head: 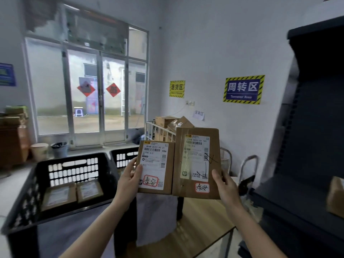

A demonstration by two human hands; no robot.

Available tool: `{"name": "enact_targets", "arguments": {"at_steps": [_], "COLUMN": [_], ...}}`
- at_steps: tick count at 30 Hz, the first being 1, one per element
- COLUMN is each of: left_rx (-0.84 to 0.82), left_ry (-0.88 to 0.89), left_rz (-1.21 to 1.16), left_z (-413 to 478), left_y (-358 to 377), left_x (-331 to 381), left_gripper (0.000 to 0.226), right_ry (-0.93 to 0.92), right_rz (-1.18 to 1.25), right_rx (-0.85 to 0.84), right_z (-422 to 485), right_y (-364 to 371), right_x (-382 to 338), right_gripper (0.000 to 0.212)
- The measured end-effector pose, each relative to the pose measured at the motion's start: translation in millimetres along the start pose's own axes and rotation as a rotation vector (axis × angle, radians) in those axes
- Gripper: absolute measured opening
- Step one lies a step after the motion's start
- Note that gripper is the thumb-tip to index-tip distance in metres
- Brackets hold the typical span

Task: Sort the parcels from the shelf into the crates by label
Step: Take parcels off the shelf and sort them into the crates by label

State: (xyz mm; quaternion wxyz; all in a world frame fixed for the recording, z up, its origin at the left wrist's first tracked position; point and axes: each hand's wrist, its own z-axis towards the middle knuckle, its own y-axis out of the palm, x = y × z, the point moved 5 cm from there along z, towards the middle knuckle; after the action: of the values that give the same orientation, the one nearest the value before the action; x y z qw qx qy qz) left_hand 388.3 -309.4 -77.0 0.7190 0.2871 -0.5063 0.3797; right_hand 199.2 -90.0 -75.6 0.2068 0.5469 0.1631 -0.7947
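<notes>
Crates (71, 157) sit on a table (11, 185) by glass doors (96, 97); left hand (128, 180) and right hand (226, 185) fingers (138, 171) pinch parcels (197, 162).

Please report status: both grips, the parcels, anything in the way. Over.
Left grip holds small parcel, right grip holds large parcel, side by side. Black crate at left, two parcels inside. No obstruction seen.
</notes>
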Motion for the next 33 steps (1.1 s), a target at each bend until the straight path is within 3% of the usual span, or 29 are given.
{"name": "enact_targets", "arguments": {"at_steps": [7, 11, 18, 33], "left_rx": [0.132, 0.216, 0.357, 0.497], "left_ry": [-0.023, -0.066, -0.08, -0.193], "left_rz": [0.026, 0.044, 0.087, 0.219], "left_z": [9, 3, -2, 67], "left_y": [-108, -166, -248, -314], "left_x": [-10, -14, -11, -49], "left_gripper": [0.026, 0.03, 0.029, 0.035], "right_ry": [0.014, 0.038, 0.056, 0.202], "right_rz": [0.046, 0.04, 0.098, 0.141], "right_rx": [-0.116, -0.229, -0.385, -0.528], "right_z": [4, 2, -4, 66], "right_y": [115, 177, 270, 410], "right_x": [5, 3, 1, 52], "right_gripper": [0.021, 0.038, 0.029, 0.04]}}
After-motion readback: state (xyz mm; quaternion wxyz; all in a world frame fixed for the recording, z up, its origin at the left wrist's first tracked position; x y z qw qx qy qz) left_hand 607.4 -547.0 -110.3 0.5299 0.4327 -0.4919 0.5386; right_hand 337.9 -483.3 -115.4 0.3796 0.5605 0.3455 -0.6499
